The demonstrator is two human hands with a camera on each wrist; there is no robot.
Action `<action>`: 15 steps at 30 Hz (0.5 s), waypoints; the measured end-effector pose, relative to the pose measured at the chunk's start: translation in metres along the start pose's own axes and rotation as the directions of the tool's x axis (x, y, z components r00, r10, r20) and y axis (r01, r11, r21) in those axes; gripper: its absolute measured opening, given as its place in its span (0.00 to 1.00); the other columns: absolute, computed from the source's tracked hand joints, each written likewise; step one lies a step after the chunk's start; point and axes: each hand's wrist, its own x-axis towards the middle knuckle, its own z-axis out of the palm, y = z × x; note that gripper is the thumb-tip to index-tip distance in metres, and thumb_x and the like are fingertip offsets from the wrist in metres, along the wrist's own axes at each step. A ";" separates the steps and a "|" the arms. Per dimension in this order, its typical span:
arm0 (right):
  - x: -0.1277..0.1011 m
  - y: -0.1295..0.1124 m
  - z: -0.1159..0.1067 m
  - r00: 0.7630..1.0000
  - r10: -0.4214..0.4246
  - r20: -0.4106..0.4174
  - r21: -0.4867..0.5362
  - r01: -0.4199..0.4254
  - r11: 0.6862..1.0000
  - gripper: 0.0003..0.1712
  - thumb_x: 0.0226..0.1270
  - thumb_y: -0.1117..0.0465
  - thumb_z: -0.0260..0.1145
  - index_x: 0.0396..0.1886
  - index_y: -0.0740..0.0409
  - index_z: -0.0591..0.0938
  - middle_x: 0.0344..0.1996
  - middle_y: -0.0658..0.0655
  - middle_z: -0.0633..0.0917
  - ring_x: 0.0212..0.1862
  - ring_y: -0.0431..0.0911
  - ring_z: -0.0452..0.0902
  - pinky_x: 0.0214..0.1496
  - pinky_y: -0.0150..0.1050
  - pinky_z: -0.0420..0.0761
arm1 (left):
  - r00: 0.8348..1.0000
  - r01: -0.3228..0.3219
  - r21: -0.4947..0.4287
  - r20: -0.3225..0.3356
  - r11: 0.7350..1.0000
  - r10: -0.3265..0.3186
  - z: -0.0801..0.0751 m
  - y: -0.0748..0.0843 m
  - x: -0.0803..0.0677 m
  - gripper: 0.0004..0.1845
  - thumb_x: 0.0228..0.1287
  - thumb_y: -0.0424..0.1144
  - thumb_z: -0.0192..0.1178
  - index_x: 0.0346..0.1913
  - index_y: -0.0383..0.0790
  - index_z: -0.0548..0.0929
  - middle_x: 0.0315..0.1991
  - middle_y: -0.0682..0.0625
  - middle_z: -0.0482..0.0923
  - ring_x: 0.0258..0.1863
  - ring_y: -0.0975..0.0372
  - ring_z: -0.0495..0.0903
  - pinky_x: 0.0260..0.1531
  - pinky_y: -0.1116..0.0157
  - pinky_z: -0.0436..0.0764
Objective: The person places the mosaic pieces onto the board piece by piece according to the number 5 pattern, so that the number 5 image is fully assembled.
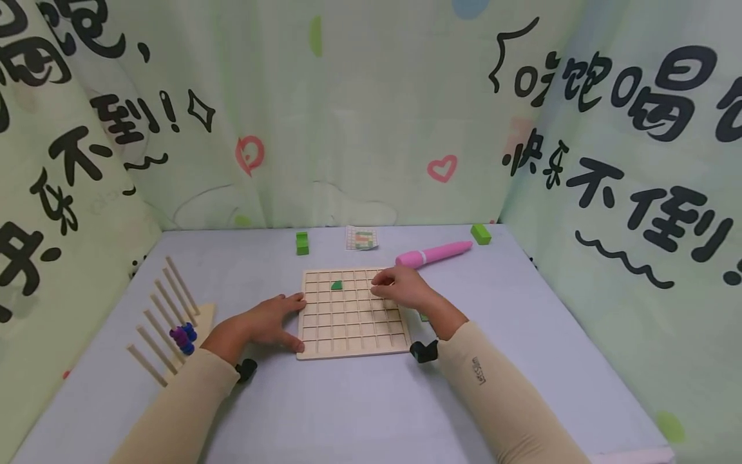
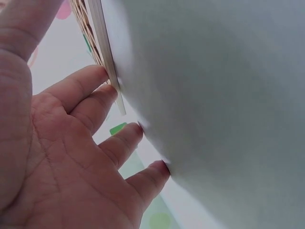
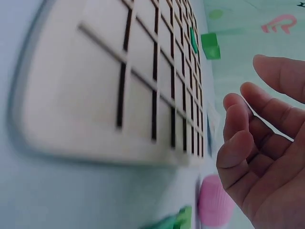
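A wooden grid board (image 1: 353,332) lies flat on the table, with a dark green piece (image 1: 337,285) in one of its upper left cells. My left hand (image 1: 263,325) rests at the board's left side, fingers spread; in the left wrist view, fingertips (image 2: 107,76) touch its edge. Over the board's upper right part hovers my right hand (image 1: 406,288). Its fingers are loosely bent and the thumb stands apart, with nothing visible between them in the right wrist view. Green pieces (image 3: 183,217) lie beside the board, blurred there and mostly hidden by the right forearm in the head view.
Behind the board are a pink stick with a white band (image 1: 435,253), a small patterned card (image 1: 362,238), and green blocks (image 1: 302,243) left and right. A wooden rack with upright rods (image 1: 168,303) stands at left, purple and blue beads (image 1: 183,336) on it. Printed curtains surround the table.
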 end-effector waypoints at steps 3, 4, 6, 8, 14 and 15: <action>-0.011 0.013 -0.009 1.000 0.014 -0.022 -0.024 -0.015 1.000 0.18 0.73 0.52 0.69 0.55 0.57 0.87 0.46 0.53 0.87 0.46 0.47 0.78 0.45 0.41 0.79 | 1.000 0.000 0.004 -0.004 1.000 0.000 0.000 0.000 0.000 0.56 0.51 0.57 0.80 0.80 0.41 0.65 0.84 0.46 0.54 0.82 0.37 0.49 0.77 0.39 0.58; -0.015 0.017 -0.012 0.999 0.026 -0.032 -0.027 -0.027 0.999 0.18 0.72 0.53 0.69 0.55 0.58 0.87 0.46 0.53 0.87 0.46 0.48 0.78 0.45 0.41 0.79 | 1.000 0.002 0.005 -0.006 1.000 -0.002 0.001 0.000 0.000 0.56 0.51 0.57 0.80 0.80 0.41 0.65 0.84 0.46 0.54 0.82 0.37 0.49 0.77 0.39 0.58; -0.023 0.025 -0.017 0.998 0.048 -0.048 -0.043 -0.050 0.998 0.18 0.72 0.53 0.69 0.55 0.58 0.87 0.47 0.54 0.87 0.46 0.48 0.79 0.45 0.41 0.80 | 1.000 0.010 0.001 -0.008 1.000 -0.010 0.001 0.000 0.000 0.56 0.51 0.57 0.81 0.80 0.41 0.65 0.84 0.46 0.54 0.82 0.38 0.49 0.77 0.40 0.58; -0.030 0.032 -0.022 0.995 0.082 -0.064 -0.062 -0.086 0.994 0.18 0.73 0.53 0.68 0.55 0.58 0.87 0.48 0.54 0.87 0.48 0.49 0.78 0.46 0.41 0.80 | 1.000 0.013 -0.001 -0.011 1.000 -0.013 0.001 0.000 0.000 0.56 0.50 0.57 0.81 0.79 0.41 0.66 0.84 0.45 0.54 0.82 0.37 0.50 0.77 0.39 0.58; -0.043 0.050 -0.033 0.986 0.140 -0.094 -0.116 -0.150 0.982 0.16 0.73 0.55 0.68 0.54 0.58 0.87 0.49 0.56 0.87 0.50 0.50 0.78 0.51 0.42 0.81 | 1.000 0.014 0.000 -0.010 1.000 -0.014 0.002 0.001 0.000 0.56 0.50 0.57 0.81 0.79 0.41 0.66 0.84 0.44 0.54 0.81 0.37 0.50 0.77 0.39 0.58; -0.045 0.052 -0.034 0.985 0.139 -0.098 -0.123 -0.151 0.981 0.16 0.73 0.55 0.68 0.53 0.58 0.87 0.49 0.56 0.87 0.50 0.50 0.78 0.50 0.43 0.81 | 1.000 0.014 0.002 -0.010 1.000 -0.014 0.002 0.001 0.000 0.56 0.50 0.57 0.81 0.79 0.41 0.66 0.84 0.44 0.53 0.81 0.37 0.50 0.77 0.39 0.58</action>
